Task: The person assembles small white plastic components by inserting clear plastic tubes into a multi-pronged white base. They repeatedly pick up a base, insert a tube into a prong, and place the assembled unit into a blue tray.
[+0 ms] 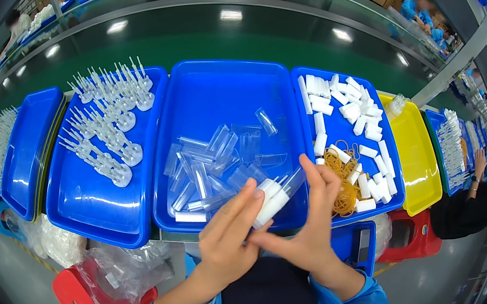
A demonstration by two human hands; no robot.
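Observation:
In front of my body, my left hand (pixel 229 227) is closed around a small bundle of white blocks (pixel 271 200). Thin rod-like ends and a clear plastic sleeve (pixel 294 183) show at the bundle's right end. My right hand (pixel 311 223) is beside that end, thumb and fingers spread wide; its fingers border the sleeve and its thumb reaches under the bundle. Whether they press on it is hard to see. Behind my hands, loose clear plastic sleeves (pixel 201 179) lie in the middle blue tray (pixel 222 87).
The right blue tray (pixel 307 122) holds white blocks (pixel 351 104) and tan rubber bands (pixel 341 185). White spiky pieces (pixel 109 133) stand in the left blue tray (pixel 89 215). A yellow tray (pixel 414 160) is farther right. Red stools (pixel 78 300) and plastic bags (pixel 130 271) sit below.

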